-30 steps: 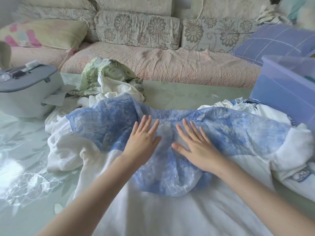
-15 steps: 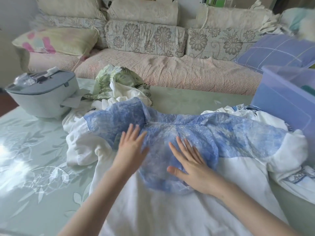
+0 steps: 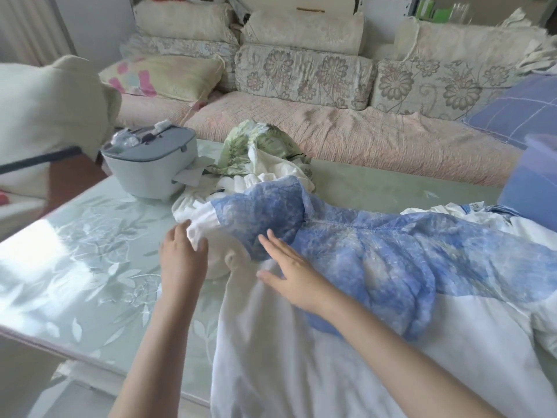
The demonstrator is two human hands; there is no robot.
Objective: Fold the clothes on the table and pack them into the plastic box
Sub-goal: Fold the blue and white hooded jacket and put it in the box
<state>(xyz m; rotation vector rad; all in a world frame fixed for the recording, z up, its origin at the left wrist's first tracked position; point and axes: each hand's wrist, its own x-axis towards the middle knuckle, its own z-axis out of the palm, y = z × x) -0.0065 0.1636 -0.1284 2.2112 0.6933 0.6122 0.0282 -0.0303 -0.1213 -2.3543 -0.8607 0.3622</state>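
Grips shifted left, both flat-fingered; left grip (image 3: 184,260) at white cuff (image 3: 202,225), right grip (image 3: 292,279) on blue sleeve (image 3: 262,214)

Left hand (image 3: 183,260) and right hand (image 3: 297,280) flat, fingers (image 3: 275,248) straight.

The garment (image 3: 391,267) is white with a mottled blue overlay. The desk (image 3: 75,251) is pale green with white leaves. The plastic box (image 3: 530,191) is translucent lilac-blue.

Two hands, left (image 3: 184,260) and right (image 3: 297,280); one blue-and-white garment (image 3: 391,260) spread out; one green leaf-print garment (image 3: 256,144); one grey lidded appliance (image 3: 150,170); one purple plastic box (image 3: 532,191); one glass-topped bench (image 3: 90,251)
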